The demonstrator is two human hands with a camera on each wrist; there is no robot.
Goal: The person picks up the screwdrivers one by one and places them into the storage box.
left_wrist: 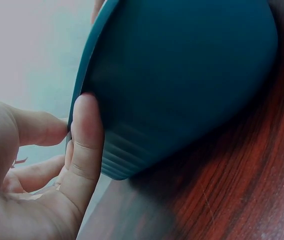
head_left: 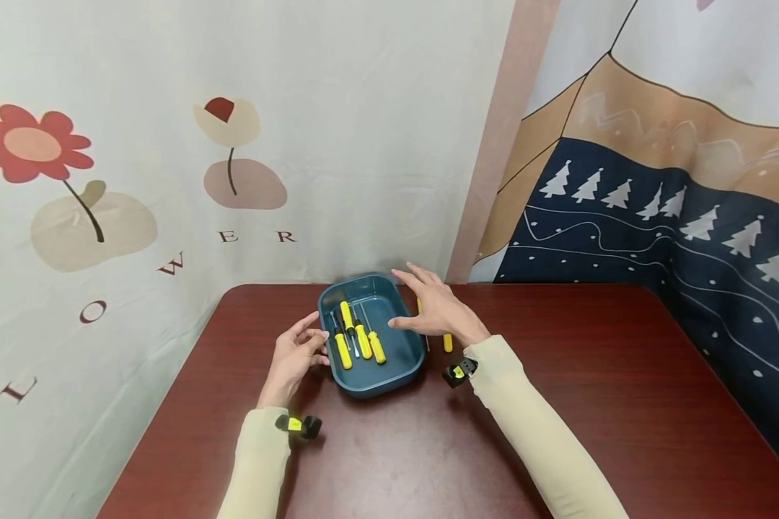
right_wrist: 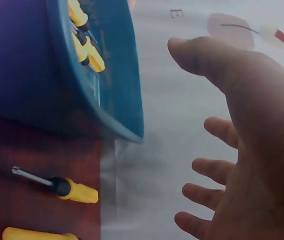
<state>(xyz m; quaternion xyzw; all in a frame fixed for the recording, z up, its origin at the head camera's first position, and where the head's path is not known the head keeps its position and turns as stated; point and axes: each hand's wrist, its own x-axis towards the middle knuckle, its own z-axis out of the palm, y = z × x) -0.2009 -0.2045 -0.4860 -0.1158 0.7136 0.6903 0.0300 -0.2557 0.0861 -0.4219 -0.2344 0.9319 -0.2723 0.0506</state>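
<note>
A dark blue plastic tray (head_left: pixel 399 364) stands on the table, holding several yellow-handled screwdrivers (head_left: pixel 376 347) on its left side. At the tray's left wall, my left hand (head_left: pixel 293 357) pinches the rim between thumb and fingers; the left wrist view shows one finger (left_wrist: pixel 86 135) flat along the outer wall. My right hand (head_left: pixel 438 306) hovers over the tray's right edge, fingers spread and nothing in them. In the right wrist view, a screwdriver with a yellow handle (right_wrist: pixel 82 192) and black collar lies on the table beside the tray, with another yellow handle (right_wrist: pixel 37 234) near it.
The reddish-brown wooden table (head_left: pixel 389 461) ends at a printed curtain (head_left: pixel 376 144) just behind the tray. Each wrist carries a black strap device, the left one (head_left: pixel 301 425) and the right one (head_left: pixel 459 373).
</note>
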